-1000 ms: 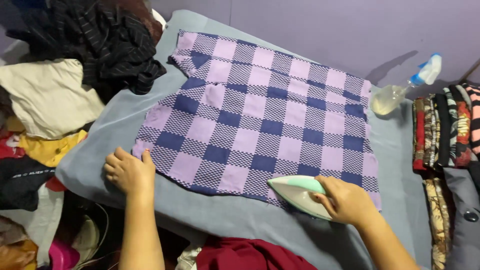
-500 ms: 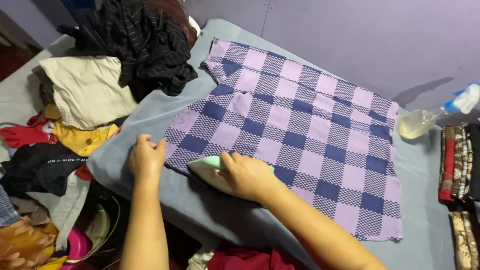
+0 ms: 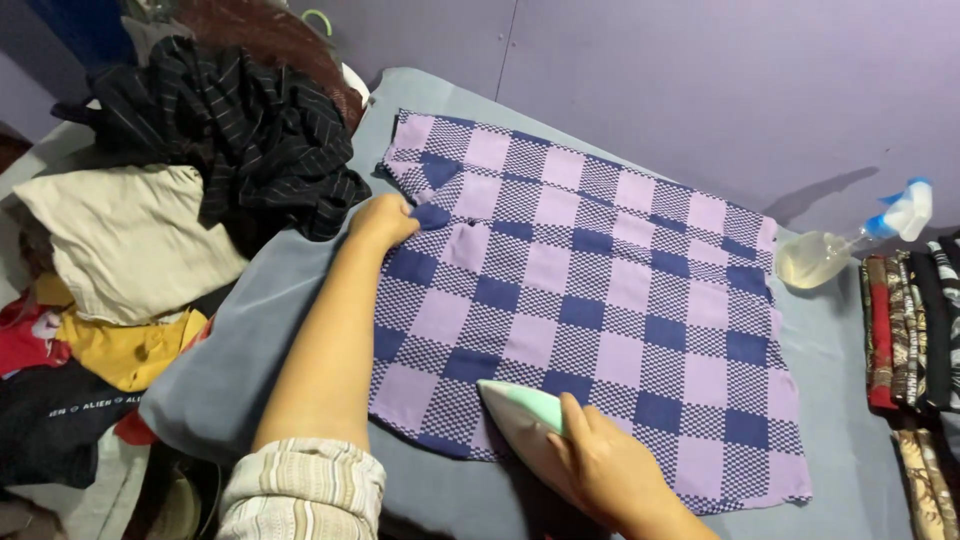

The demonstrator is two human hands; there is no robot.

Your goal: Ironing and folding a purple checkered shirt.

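Note:
A purple and navy checked shirt (image 3: 590,290) lies flat on a grey padded ironing surface (image 3: 250,330). My right hand (image 3: 610,475) grips a white and mint-green iron (image 3: 525,415) that rests on the shirt's near hem, tip pointing left. My left hand (image 3: 385,220) reaches across to the shirt's far left edge and pinches the fabric near the collar. A striped sleeve covers my left upper arm at the bottom of the view.
A heap of clothes lies to the left: a black striped garment (image 3: 240,140), a cream one (image 3: 130,240), a yellow one (image 3: 130,350). A spray bottle (image 3: 850,245) lies at the right. Folded patterned fabrics (image 3: 915,320) are stacked along the right edge. A purple wall stands behind.
My left hand has moved from the shirt's near left corner up to its far left edge. The iron has slid right along the near hem.

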